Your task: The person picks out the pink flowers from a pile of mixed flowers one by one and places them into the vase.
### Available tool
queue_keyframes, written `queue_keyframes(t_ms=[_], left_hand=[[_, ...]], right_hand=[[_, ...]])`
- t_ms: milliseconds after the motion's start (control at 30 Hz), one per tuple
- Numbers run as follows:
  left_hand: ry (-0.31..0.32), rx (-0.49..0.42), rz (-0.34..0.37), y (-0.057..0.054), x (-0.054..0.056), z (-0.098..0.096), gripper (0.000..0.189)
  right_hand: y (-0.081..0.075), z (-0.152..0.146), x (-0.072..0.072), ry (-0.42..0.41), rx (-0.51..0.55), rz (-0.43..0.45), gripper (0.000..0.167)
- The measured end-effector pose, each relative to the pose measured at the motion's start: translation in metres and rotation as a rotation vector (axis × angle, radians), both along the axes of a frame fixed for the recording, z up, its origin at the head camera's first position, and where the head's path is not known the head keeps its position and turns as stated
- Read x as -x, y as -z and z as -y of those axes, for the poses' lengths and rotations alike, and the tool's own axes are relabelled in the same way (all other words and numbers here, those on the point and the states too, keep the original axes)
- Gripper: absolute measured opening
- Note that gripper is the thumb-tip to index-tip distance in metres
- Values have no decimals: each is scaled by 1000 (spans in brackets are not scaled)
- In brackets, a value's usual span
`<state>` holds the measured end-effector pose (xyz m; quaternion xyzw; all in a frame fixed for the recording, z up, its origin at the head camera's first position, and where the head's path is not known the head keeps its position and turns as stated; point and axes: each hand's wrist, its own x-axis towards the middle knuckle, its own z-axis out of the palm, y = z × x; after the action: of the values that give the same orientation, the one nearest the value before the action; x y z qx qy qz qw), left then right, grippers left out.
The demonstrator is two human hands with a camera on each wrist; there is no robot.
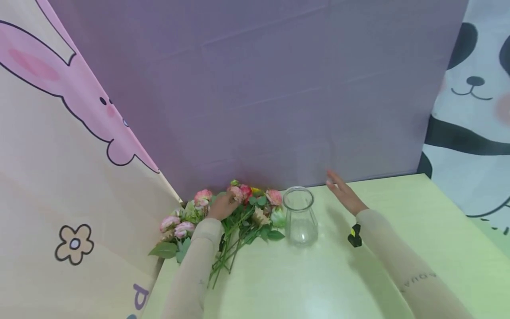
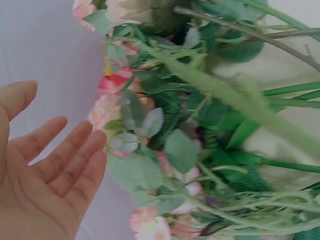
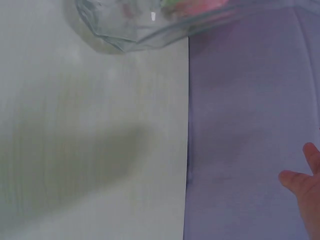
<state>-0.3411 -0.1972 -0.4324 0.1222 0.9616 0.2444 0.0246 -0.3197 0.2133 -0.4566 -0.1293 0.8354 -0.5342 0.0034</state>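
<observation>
My left hand (image 1: 223, 206) is over a pile of artificial flowers at the table's back left. In the left wrist view, that hand (image 2: 52, 185) has its fingers loosely extended and its thumb apart, beside pink blossoms (image 2: 106, 111) and green leaves (image 2: 181, 151), with nothing in its grasp. Right of the flowers stands a clear glass vase (image 1: 301, 228), upright, with no stems inside. My right hand (image 1: 345, 193) hovers to the right of the vase, fingers extended and holding nothing. Only part of the right hand (image 3: 306, 192) shows in the right wrist view.
Green stems (image 1: 227, 257) point toward the front of the pale table (image 1: 303, 283). More pink flowers (image 1: 170, 223) and a broad leaf (image 1: 164, 250) lie at the left edge. A purple cloth (image 1: 259, 110) hangs behind; a panda-print sheet (image 1: 470, 133) is at right.
</observation>
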Motion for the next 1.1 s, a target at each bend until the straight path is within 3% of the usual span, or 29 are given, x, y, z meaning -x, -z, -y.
queue_keyframes(t_ms=[467, 700, 933, 1100], left_hand=[[-74, 28, 289, 29, -13, 15, 31], [-109, -68, 402, 32, -18, 16, 27], [-98, -122, 423, 32, -30, 19, 30], [-115, -145, 403, 39, -38, 22, 28]], right_hand=[[37, 25, -16, -131, 86, -74, 68], [48, 37, -18, -102, 65, -13, 84], [51, 51, -25, -52, 69, 20, 90], [55, 65, -31, -38, 109, 31, 87]])
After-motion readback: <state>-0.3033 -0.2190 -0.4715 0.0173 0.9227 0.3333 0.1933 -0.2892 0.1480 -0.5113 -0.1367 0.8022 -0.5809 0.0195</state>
